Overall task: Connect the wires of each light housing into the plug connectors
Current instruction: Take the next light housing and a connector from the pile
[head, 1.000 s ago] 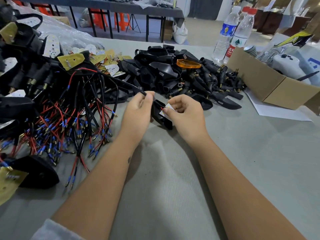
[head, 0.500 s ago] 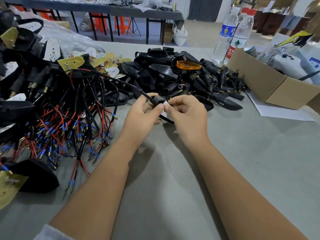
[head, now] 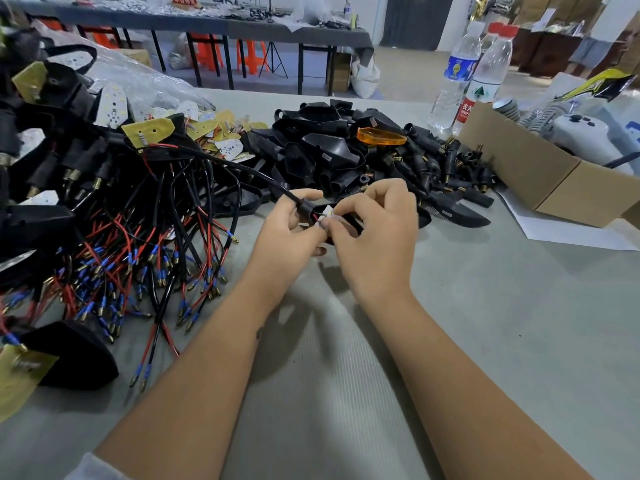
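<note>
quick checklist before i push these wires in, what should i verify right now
1. Left hand grips the black cable: ok.
2. Right hand pinches the small white piece: ok.
3. Red wire reaches the white piece: ok.
4. Wire seated fully: cannot tell, fingers hide it.
5. Cable free of the wire bundle: not ok, it runs back into the pile.
6. Bare table beneath the hands: ok.
</note>
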`<control>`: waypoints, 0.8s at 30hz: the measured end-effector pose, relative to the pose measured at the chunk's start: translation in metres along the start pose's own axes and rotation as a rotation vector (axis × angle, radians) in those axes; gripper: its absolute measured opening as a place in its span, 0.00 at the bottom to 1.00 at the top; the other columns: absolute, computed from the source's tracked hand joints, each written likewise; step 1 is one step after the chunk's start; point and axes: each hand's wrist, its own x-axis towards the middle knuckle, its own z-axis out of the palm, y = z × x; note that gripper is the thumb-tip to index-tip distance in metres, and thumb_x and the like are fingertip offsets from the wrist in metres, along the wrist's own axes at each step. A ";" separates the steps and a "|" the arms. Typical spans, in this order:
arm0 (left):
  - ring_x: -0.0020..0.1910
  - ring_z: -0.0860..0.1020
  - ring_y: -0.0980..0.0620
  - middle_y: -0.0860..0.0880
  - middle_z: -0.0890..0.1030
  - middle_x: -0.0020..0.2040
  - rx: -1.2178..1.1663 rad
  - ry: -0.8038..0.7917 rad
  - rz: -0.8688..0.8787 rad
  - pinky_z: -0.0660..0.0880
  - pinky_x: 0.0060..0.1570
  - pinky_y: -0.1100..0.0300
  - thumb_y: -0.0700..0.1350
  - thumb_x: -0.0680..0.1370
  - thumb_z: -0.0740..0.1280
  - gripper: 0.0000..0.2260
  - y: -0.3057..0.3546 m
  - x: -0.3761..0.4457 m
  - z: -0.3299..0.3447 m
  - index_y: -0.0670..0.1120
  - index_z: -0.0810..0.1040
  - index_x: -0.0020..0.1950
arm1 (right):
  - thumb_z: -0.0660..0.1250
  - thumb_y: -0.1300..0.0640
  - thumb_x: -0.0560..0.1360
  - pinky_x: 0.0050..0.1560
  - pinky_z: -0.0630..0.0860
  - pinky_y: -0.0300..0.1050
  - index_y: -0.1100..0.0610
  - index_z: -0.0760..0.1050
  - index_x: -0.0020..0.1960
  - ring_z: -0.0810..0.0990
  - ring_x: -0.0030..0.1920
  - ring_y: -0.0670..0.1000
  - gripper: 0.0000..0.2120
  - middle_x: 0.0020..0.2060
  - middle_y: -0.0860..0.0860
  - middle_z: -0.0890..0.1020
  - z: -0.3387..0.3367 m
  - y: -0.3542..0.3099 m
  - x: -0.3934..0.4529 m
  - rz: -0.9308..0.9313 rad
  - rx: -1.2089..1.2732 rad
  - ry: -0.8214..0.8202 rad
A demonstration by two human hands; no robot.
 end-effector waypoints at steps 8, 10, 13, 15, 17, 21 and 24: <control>0.45 0.79 0.54 0.54 0.80 0.43 -0.001 0.082 -0.022 0.80 0.41 0.52 0.46 0.84 0.56 0.14 0.002 0.001 0.000 0.55 0.80 0.49 | 0.76 0.55 0.70 0.43 0.67 0.31 0.50 0.70 0.48 0.70 0.42 0.40 0.15 0.45 0.43 0.72 -0.001 0.006 0.002 0.262 0.294 -0.238; 0.44 0.78 0.59 0.58 0.80 0.42 0.010 0.084 -0.010 0.79 0.38 0.60 0.46 0.84 0.57 0.13 0.001 0.001 0.001 0.54 0.81 0.49 | 0.74 0.54 0.73 0.39 0.67 0.31 0.51 0.73 0.46 0.71 0.38 0.40 0.09 0.39 0.44 0.75 -0.002 0.005 0.002 0.297 0.338 -0.334; 0.47 0.76 0.67 0.62 0.81 0.43 0.117 0.168 0.023 0.70 0.45 0.76 0.46 0.83 0.57 0.14 -0.002 0.005 0.001 0.54 0.82 0.48 | 0.73 0.57 0.74 0.35 0.69 0.42 0.56 0.75 0.41 0.71 0.29 0.44 0.08 0.26 0.44 0.72 -0.003 0.006 0.002 0.346 0.425 -0.452; 0.45 0.76 0.61 0.57 0.80 0.44 0.081 0.256 0.034 0.72 0.50 0.68 0.46 0.83 0.55 0.15 0.000 0.010 -0.002 0.53 0.81 0.48 | 0.74 0.58 0.73 0.31 0.67 0.40 0.55 0.74 0.39 0.71 0.26 0.44 0.09 0.23 0.44 0.72 -0.004 0.005 0.002 0.356 0.449 -0.531; 0.40 0.78 0.57 0.50 0.79 0.42 -0.136 0.341 0.050 0.76 0.46 0.60 0.44 0.85 0.53 0.14 0.006 0.015 -0.008 0.48 0.79 0.51 | 0.75 0.59 0.72 0.30 0.65 0.39 0.55 0.74 0.38 0.70 0.25 0.43 0.10 0.22 0.44 0.72 -0.006 0.006 0.002 0.345 0.456 -0.626; 0.31 0.78 0.57 0.48 0.79 0.40 -0.299 0.388 0.083 0.77 0.34 0.62 0.39 0.84 0.52 0.10 0.010 0.016 -0.016 0.47 0.70 0.61 | 0.76 0.58 0.71 0.31 0.63 0.41 0.58 0.75 0.38 0.67 0.28 0.48 0.10 0.23 0.47 0.70 -0.010 0.007 0.001 0.307 0.461 -0.780; 0.27 0.74 0.57 0.48 0.79 0.40 -0.254 0.383 0.077 0.74 0.28 0.63 0.40 0.85 0.52 0.11 0.010 0.014 -0.015 0.50 0.68 0.64 | 0.77 0.59 0.70 0.33 0.61 0.44 0.58 0.76 0.36 0.66 0.30 0.51 0.10 0.25 0.51 0.71 -0.015 0.009 0.004 0.277 0.499 -0.887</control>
